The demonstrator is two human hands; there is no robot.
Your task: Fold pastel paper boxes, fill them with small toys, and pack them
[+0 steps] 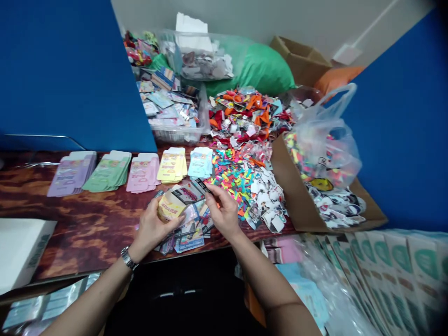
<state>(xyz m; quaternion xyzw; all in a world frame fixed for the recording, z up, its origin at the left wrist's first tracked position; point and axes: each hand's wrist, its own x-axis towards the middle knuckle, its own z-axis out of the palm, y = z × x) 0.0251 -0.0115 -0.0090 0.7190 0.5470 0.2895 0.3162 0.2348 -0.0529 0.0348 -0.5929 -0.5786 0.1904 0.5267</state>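
The desk [80, 233] swirls dark red-brown and amber — stacked card sleeves [171, 165] run lilac, green, pink, yellow, pale blue.

Bright, even light (faint shadows), with wide-angle distortion at the edges.

A cramped packing workroom, with flat printed cartons [108, 171] stacked on a wooden table [80, 233] between blue partitions [70, 70].
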